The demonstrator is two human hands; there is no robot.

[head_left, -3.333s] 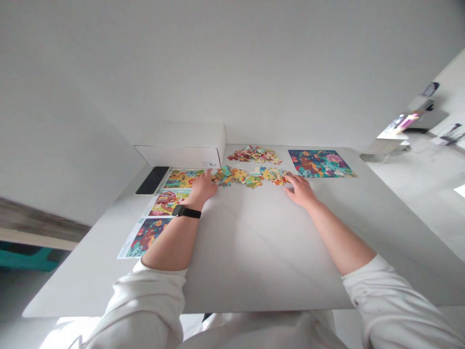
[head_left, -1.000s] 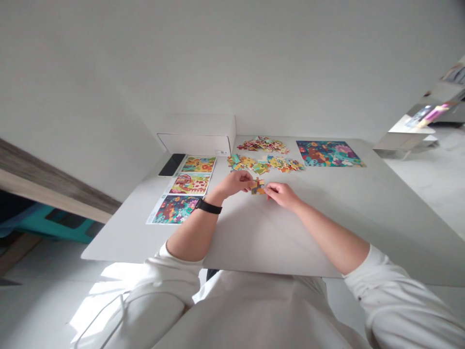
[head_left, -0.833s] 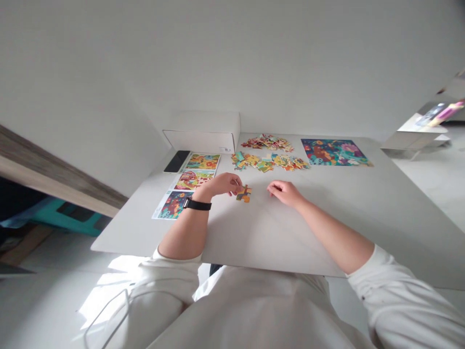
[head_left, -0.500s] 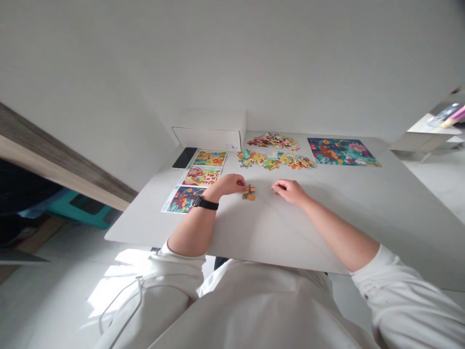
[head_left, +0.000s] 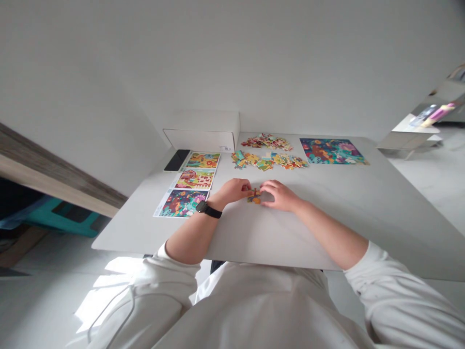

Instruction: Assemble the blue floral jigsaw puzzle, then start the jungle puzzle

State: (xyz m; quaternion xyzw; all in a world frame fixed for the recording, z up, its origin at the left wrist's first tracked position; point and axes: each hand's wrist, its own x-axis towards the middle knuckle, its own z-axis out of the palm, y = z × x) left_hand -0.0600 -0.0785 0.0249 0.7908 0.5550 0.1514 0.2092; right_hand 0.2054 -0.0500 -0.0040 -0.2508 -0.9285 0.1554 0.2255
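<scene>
White or off-white top (head_left: 269, 308), plain, loose cut; fills bottom centre of frame, soft creases, grey shading in the folds. Left sleeve (head_left: 163, 295), lower left: same pale cloth, ends near the elbow, fabric bunched. Right sleeve (head_left: 392, 286), lower right: matching, also ends near the elbow, wrinkles running toward the frame edge. Watch (head_left: 201, 207) at the left wrist, left of centre: dark, squarish case with rounded corners, wide black band (head_left: 213, 212). Left hand (head_left: 236, 190) and right hand (head_left: 279, 195), mid-frame: both bare. Thin greyish cord (head_left: 132, 301) loops beside the left sleeve, lower left; drawstring or cable, cannot tell.
</scene>
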